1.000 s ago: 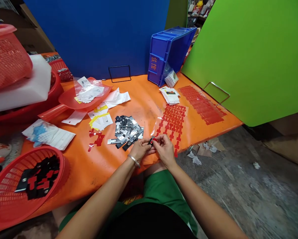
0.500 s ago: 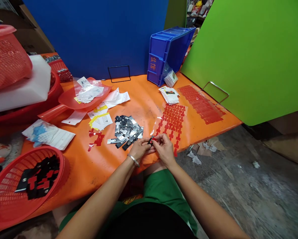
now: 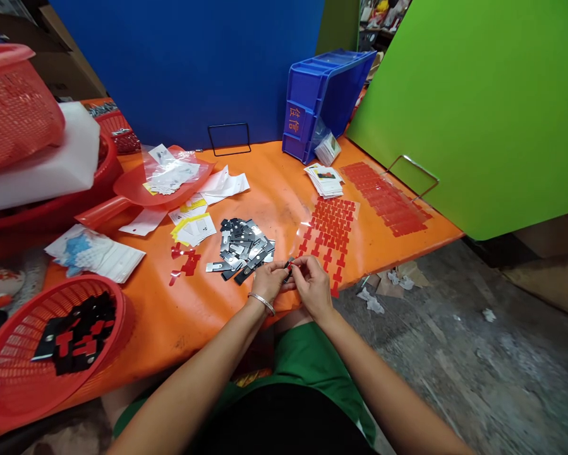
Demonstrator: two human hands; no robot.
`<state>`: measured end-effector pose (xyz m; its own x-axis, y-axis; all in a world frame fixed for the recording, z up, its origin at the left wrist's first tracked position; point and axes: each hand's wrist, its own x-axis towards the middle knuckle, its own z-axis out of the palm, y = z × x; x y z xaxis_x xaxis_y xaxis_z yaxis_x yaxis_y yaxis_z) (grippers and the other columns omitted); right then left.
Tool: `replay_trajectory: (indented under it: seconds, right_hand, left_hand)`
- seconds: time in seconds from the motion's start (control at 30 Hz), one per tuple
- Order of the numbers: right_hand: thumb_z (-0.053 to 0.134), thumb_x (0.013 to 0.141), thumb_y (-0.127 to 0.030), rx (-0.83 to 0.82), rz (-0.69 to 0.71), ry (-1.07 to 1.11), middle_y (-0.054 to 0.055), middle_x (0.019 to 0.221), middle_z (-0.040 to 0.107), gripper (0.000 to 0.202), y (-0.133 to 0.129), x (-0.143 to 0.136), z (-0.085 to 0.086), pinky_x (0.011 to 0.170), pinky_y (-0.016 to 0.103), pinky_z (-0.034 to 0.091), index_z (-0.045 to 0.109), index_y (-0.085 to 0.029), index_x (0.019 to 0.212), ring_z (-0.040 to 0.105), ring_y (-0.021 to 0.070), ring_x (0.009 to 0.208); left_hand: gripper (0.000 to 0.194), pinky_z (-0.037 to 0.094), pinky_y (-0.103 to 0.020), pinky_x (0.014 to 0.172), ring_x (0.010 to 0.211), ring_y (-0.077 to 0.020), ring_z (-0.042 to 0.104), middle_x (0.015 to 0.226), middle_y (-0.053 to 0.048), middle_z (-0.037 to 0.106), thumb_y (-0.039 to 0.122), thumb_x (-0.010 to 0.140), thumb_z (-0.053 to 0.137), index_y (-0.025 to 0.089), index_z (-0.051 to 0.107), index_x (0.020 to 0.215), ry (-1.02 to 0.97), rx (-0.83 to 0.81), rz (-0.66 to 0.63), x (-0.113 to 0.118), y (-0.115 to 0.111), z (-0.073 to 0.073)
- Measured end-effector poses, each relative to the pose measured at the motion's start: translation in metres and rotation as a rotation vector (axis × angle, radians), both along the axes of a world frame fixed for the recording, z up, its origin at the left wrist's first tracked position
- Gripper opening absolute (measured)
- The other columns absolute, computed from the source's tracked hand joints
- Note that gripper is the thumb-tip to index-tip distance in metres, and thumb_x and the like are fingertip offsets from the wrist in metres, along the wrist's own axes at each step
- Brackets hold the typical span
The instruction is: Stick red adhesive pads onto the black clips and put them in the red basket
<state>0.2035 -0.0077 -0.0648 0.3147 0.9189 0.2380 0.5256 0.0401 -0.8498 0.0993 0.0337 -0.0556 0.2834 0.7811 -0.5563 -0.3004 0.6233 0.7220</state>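
Observation:
Just past the table's front edge, my left hand [image 3: 270, 283] is closed around a small flat black piece [image 3: 287, 272], mostly covered by fingers. My right hand [image 3: 313, 284] pinches at a bit of red on that same piece, fingertips almost meeting those of the left. To the left of the hands is a heap of flat black and silver metal pieces [image 3: 246, 248]. Beyond my right hand lies a clear sheet of red T-shaped stickers [image 3: 331, 222]. A few loose red stickers [image 3: 189, 262] are left of the heap.
At the left front stands a red basket [image 3: 122, 309] holding black pieces with red on them. A red scoop [image 3: 144, 193], printed cards [image 3: 196, 229] and a stack of cards [image 3: 325, 180] lie farther back. A blue crate [image 3: 302, 107] and a second red sheet [image 3: 388, 199] are at the back right.
Both hands stay together on the small piece with slight finger shifts. Less red shows between the fingertips now. The whole view has shifted slightly.

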Motion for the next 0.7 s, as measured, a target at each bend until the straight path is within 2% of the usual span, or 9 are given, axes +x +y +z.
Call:
replay_trajectory:
  seconds: [0.1,0.2,0.5,0.7]
  right_hand:
    - [0.049,0.085,-0.023,0.084,-0.016,-0.077,0.009,0.103,0.057,0.007,0.001,0.001,0.003,0.084,0.036,0.047,0.055,-0.022,0.083,0.055,0.0219,0.1]
    - [0.05,0.083,-0.021,0.118,-0.033,-0.059,0.011,0.115,0.049,0.007,0.005,0.005,0.004,0.085,0.034,0.047,0.057,-0.02,0.081,0.053,0.0215,0.105]
    - [0.055,0.078,-0.019,0.053,-0.05,0.002,0.007,0.093,0.056,0.006,0.015,0.011,0.002,0.08,0.032,0.047,0.058,-0.018,0.073,0.056,0.0189,0.09]
    - [0.055,0.075,-0.018,0.019,-0.047,0.028,0.003,0.083,0.056,0.004,0.016,0.012,0.003,0.07,0.028,0.046,0.057,-0.018,0.072,0.056,0.0161,0.077]
  left_hand:
    - [0.008,0.058,-0.029,0.063,0.055,-0.0125,0.064,0.066,-0.005,0.067,0.005,0.07,0.064,0.009,0.063,0.077,-0.002,0.007,-0.013,-0.001,-0.001,0.001]
    - [0.011,0.057,-0.027,0.06,0.057,-0.0142,0.066,0.067,-0.007,0.068,0.005,0.07,0.063,0.008,0.063,0.081,-0.003,0.011,-0.028,-0.002,-0.002,0.001]
    - [0.011,0.057,-0.023,0.056,0.057,-0.0147,0.067,0.066,-0.007,0.068,0.004,0.072,0.061,0.007,0.061,0.083,-0.001,0.009,-0.045,-0.002,-0.001,0.0]
    - [0.009,0.057,-0.023,0.055,0.054,-0.0134,0.066,0.062,-0.005,0.067,0.003,0.074,0.057,0.007,0.059,0.082,0.006,0.012,-0.04,-0.001,-0.002,0.0]
